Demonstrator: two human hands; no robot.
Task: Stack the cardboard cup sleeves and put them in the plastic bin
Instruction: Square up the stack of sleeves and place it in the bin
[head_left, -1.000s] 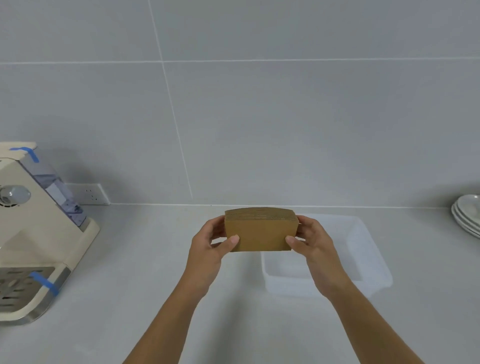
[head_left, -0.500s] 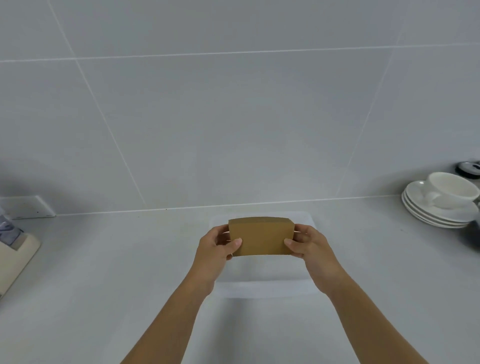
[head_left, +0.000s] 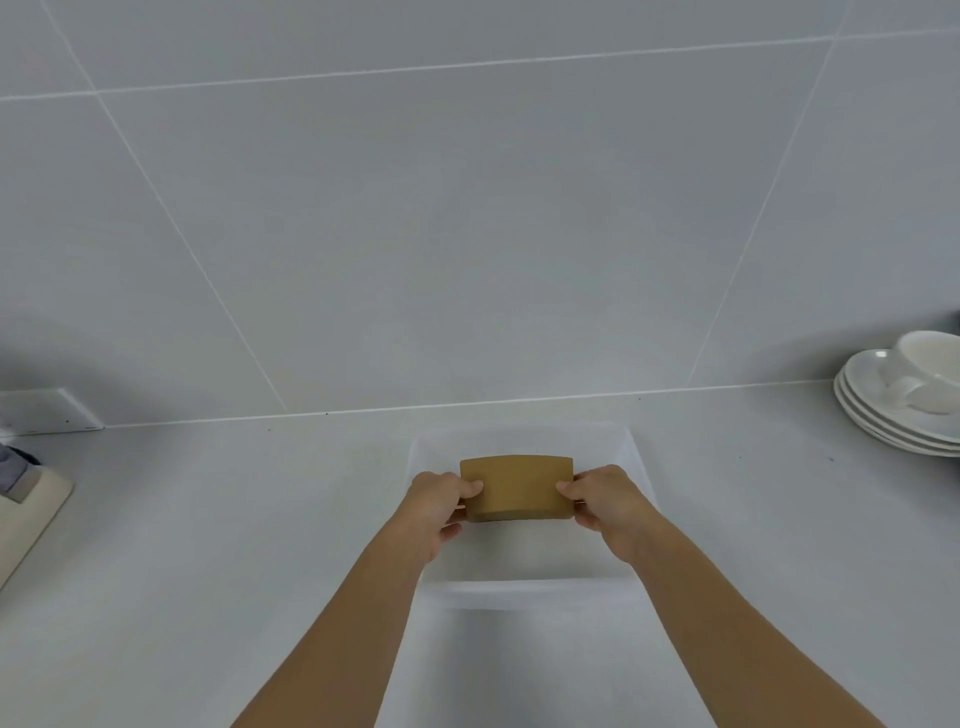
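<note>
A flat brown stack of cardboard cup sleeves (head_left: 517, 487) is held level over the inside of the clear plastic bin (head_left: 524, 592), which stands on the grey counter straight ahead. My left hand (head_left: 439, 499) grips the stack's left end and my right hand (head_left: 605, 499) grips its right end, thumbs on top. Whether the stack touches the bin's floor is hidden by its own bulk.
A pile of white saucers with a white cup (head_left: 904, 400) sits at the right near the wall. A cream coffee machine's corner (head_left: 26, 499) shows at the left edge, with a wall socket (head_left: 47, 413) behind it. The tiled wall runs just behind the bin.
Both hands carried the sleeve stack to the right and down, from beside the bin to low inside it. The view swung right, so the coffee machine slid out of frame and the saucers came in.
</note>
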